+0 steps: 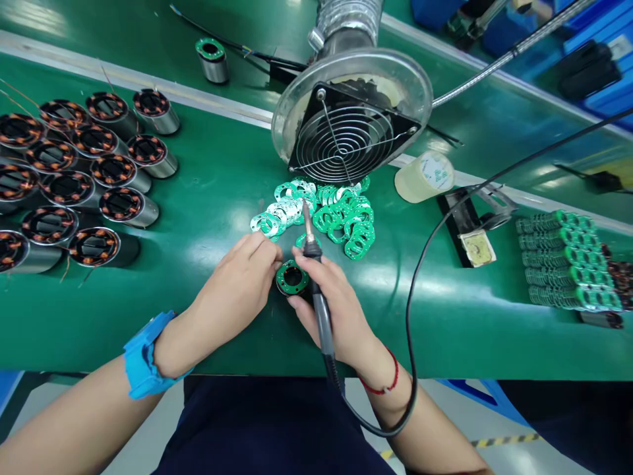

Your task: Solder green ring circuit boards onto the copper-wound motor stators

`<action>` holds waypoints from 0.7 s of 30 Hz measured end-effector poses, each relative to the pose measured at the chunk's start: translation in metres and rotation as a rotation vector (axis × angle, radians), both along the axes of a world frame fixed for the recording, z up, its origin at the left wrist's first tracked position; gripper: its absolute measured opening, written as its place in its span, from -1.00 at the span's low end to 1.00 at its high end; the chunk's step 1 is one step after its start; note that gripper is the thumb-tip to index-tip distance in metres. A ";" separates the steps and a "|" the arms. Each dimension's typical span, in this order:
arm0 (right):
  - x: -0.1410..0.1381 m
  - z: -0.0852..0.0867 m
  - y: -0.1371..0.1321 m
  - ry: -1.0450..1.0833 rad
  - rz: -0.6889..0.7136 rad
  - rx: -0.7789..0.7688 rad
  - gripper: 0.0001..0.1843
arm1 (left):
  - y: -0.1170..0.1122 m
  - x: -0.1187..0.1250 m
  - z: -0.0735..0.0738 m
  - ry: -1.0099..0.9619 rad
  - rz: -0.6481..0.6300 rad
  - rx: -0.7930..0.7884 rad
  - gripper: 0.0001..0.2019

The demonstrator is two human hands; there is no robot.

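My right hand (336, 297) is closed round a black soldering iron (316, 284), its tip pointing away from me toward a heap of green ring boards (341, 214). Between both hands sits a small motor stator topped with a green ring board (292, 277). My left hand (242, 280), with a blue wrist strap (143, 356), pinches the left rim of that stator with its fingertips. The right fingers also touch the stator's right side.
Several wound stators (74, 178) lie in rows at the left. A fume extractor fan (349, 125) stands behind the ring heap. A tape roll (425, 175), an iron stand (475, 231) and rows of finished stators (568, 260) are at the right. One stator (212, 59) stands at the back.
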State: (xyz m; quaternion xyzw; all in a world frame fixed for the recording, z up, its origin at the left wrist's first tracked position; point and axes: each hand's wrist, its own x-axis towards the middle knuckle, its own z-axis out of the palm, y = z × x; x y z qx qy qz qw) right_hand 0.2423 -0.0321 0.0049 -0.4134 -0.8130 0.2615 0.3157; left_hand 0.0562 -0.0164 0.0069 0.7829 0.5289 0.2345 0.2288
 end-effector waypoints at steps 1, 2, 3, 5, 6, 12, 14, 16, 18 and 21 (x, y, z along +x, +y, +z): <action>-0.001 0.000 0.001 -0.007 0.032 -0.017 -0.44 | 0.000 0.000 0.000 -0.013 0.002 -0.013 -0.81; -0.001 0.000 0.001 -0.002 0.051 -0.036 -0.43 | 0.001 -0.001 0.001 -0.031 0.006 -0.032 -0.81; -0.001 -0.001 0.001 0.005 0.062 -0.052 -0.42 | 0.002 -0.003 0.003 -0.056 0.010 -0.063 -0.81; 0.000 -0.002 0.002 0.012 0.055 -0.071 -0.44 | 0.003 -0.008 0.006 -0.125 0.015 -0.155 -0.82; 0.000 -0.003 0.002 0.010 0.043 -0.072 -0.45 | 0.004 -0.011 0.007 -0.161 0.015 -0.215 -0.83; 0.001 -0.006 0.002 -0.001 0.001 -0.076 -0.48 | 0.006 -0.025 0.011 -0.243 -0.058 -0.511 -0.85; 0.001 -0.006 0.003 0.000 -0.003 -0.084 -0.47 | 0.006 -0.026 0.011 -0.268 -0.081 -0.517 -0.91; 0.001 -0.007 0.005 0.007 -0.002 -0.075 -0.44 | 0.006 -0.025 0.011 -0.306 -0.097 -0.510 -0.92; 0.001 -0.007 0.007 0.012 0.011 -0.054 -0.41 | 0.006 -0.022 0.010 -0.340 -0.080 -0.500 -0.91; 0.002 -0.005 0.007 0.005 0.021 0.005 -0.38 | 0.005 -0.015 0.007 -0.400 -0.005 -0.485 -0.88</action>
